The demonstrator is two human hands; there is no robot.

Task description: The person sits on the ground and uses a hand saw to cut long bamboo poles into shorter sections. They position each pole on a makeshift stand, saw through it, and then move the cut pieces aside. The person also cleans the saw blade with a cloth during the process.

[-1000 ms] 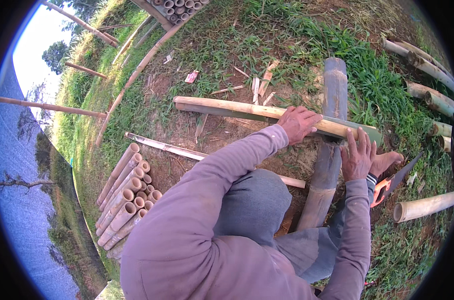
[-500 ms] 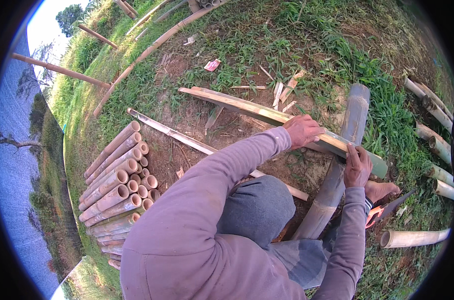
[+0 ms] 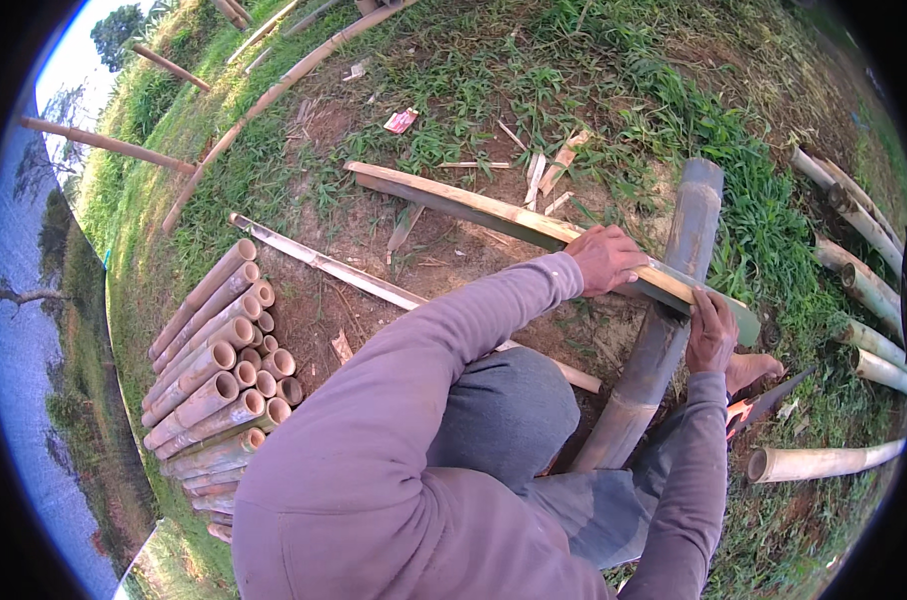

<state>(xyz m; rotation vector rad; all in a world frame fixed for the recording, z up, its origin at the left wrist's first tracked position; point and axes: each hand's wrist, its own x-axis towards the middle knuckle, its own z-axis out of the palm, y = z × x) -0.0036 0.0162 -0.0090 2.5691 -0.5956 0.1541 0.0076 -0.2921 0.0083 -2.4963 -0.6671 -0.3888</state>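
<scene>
A long pale bamboo strip [image 3: 454, 195] lies against a wider green split bamboo piece [image 3: 474, 215]. Both reach from the far left to my hands and cross over a thick grey-brown bamboo pole [image 3: 696, 222] on the ground. My left hand [image 3: 606, 260] is closed round them just left of the pole, fingers over the top. Further along, near their close end, my right hand [image 3: 712, 332] pinches the strip, thumb and fingertips on its edge. Below that hand are a bare foot [image 3: 754, 372] and a hand saw [image 3: 742, 416] with an orange handle, partly hidden by my right sleeve.
Bamboo tubes [image 3: 209, 385] are stacked at the left. A narrow bamboo length [image 3: 324, 262] lies on the soil, passing behind my left arm. Cut bamboo poles [image 3: 867, 220] line the right side, with a single tube [image 3: 804, 463] lower down. Bamboo offcuts [image 3: 562, 165] litter the grass.
The whole view has shifted slightly. At the far end, the pale strip now sits along the green piece's upper edge, where the two looked more staggered before. Both hands keep their holds.
</scene>
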